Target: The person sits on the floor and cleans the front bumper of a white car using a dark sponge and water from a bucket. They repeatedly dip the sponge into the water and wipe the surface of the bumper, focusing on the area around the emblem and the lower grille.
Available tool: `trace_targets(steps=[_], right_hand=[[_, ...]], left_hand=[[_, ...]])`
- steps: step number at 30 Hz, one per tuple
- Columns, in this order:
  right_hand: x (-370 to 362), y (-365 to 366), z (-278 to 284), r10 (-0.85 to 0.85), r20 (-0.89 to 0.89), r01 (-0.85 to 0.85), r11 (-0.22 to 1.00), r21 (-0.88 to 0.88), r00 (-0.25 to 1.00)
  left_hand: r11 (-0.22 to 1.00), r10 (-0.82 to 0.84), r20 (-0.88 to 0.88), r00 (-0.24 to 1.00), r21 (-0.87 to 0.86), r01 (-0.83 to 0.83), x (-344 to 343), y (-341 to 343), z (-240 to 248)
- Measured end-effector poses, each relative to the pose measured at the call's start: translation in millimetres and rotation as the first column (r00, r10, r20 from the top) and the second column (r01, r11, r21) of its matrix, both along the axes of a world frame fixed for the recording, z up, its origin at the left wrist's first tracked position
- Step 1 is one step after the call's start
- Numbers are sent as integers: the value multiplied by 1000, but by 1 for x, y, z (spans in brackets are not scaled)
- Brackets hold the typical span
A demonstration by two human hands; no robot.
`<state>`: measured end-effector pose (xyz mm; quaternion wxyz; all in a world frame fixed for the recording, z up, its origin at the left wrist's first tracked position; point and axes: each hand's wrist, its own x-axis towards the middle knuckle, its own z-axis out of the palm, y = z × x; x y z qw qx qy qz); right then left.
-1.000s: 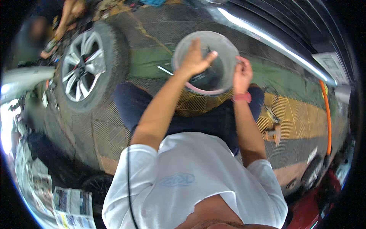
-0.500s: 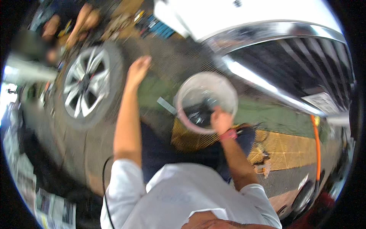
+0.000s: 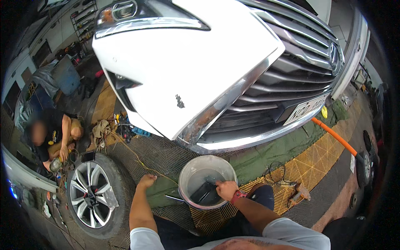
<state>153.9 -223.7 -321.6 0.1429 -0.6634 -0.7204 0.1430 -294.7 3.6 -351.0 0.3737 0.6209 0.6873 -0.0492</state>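
The left hand had withdrawn left of the bucket, leaving only the right hand there, neither grip's closure being discernible.

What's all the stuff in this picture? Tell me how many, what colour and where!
car: one, white, top
bucket: one, pale grey, lower middle
unclear object: one, black, inside the bucket
big wheel: one, silver and black, lower left
small wheel: at least one, grey and black, far right
pole: one, orange, right
cable: at least one, yellow, left of the bucket
floor mats: several, yellow and dark grey, across the floor
green strip: one, green, below the car
other person: one, dark shirt, far left
edge clutter: mixed, too small to count
left grip: one, bare, between big wheel and bucket
right grip: one, bare, red wristband, at the bucket's right side
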Motion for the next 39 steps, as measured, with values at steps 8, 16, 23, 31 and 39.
trace_targets(steps=[8, 16, 23, 31, 39], right_hand=[[-33, -30, 85, -236, -361, 227, 971, -67, 902], [28, -202, 255, -553, -197, 381, 751, -540, 810], [170, -426, 260, -402, 288, 467, 474, -746, 869], [47, -525, 500, -833, -309, 301, 473, -828, 459], [-113, -596, 498, -902, -430, 199, 414, -888, -40]], left_hand=[[883, -468, -332, 819, -216, 417, 21, -36, 223], [753, -657, -240, 714, -234, 615, -24, -146, 442], [768, -365, 25, 931, -556, 317, -28, -302, 593], [904, -249, 45, 967, -347, 249, -90, -420, 584], [930, -238, 90, 967, -266, 254, -178, -502, 524]])
